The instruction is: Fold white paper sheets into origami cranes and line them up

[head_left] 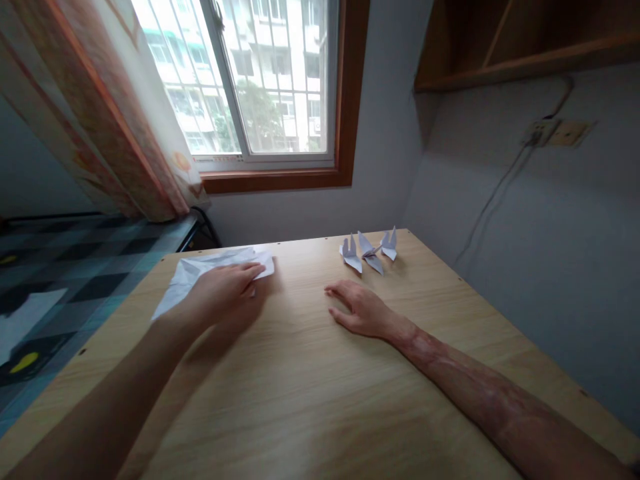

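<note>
My left hand (pixel 223 290) lies on a stack of white paper sheets (pixel 200 273) at the far left of the wooden table (pixel 310 400), fingers stretched toward the sheets' right edge. Resting palm down on the bare table top, my right hand (pixel 357 310) has its fingers loosely extended and holds nothing. Just beyond that hand, near the table's far edge, stand three small folded white paper figures (pixel 369 252) with pointed wings.
A window with a wooden frame (pixel 280 87) and a patterned curtain (pixel 100 113) stand behind the table. A bed with a checked cover (pixel 60 280) lies to the left. On the right are a grey wall, a wall socket with cable (pixel 543 130) and a wooden shelf (pixel 525 40).
</note>
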`<state>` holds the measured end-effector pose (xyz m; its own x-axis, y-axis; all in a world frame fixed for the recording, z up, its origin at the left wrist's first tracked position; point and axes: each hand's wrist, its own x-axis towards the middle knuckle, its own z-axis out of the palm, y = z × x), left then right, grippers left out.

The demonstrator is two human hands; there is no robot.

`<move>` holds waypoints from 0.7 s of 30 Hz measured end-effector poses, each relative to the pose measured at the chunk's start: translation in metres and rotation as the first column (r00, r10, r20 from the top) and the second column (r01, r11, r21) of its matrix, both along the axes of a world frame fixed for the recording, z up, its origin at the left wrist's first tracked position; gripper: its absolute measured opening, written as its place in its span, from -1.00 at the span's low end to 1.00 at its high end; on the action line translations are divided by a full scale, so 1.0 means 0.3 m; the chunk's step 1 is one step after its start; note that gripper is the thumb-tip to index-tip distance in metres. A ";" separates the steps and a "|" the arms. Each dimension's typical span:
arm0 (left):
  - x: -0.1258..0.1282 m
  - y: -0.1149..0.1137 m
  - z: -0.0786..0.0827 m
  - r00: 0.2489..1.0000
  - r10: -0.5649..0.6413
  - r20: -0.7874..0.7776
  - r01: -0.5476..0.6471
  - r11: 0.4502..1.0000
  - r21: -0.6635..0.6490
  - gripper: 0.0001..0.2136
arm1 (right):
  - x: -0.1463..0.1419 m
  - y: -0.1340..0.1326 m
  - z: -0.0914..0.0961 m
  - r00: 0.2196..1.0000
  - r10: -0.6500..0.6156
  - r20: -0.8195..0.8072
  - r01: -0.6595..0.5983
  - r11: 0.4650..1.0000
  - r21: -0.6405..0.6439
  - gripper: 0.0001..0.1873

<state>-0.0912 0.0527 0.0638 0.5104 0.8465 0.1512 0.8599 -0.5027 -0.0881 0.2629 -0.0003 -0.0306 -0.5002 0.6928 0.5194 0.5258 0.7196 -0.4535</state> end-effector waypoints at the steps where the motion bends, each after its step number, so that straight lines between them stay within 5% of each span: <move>1: 0.041 -0.027 -0.001 0.999 -0.039 -0.012 0.039 0.999 -0.005 -0.56 | 0.001 0.002 -0.004 1.000 -0.014 -0.012 0.014 1.000 0.005 -0.53; 8: 0.265 -0.188 -0.095 0.977 -0.188 0.101 0.200 0.971 -0.130 -0.56 | 0.007 -0.003 0.003 0.999 0.005 -0.046 0.000 0.994 0.106 -0.18; 13: 0.312 -0.221 -0.174 0.944 -0.269 0.191 0.306 0.931 -0.200 -0.43 | 0.006 -0.001 0.016 0.998 0.047 0.047 -0.051 0.993 0.106 -0.45; 17: 0.291 -0.224 -0.146 0.914 -0.354 0.200 0.398 0.878 -0.266 -0.40 | 0.015 0.013 0.004 0.994 0.041 0.101 -0.050 0.995 0.082 -0.54; 21: 0.232 -0.215 -0.082 0.948 -0.303 0.098 0.318 0.900 -0.297 -0.37 | 0.026 0.009 0.017 0.987 -0.004 0.160 -0.003 0.999 0.039 -0.67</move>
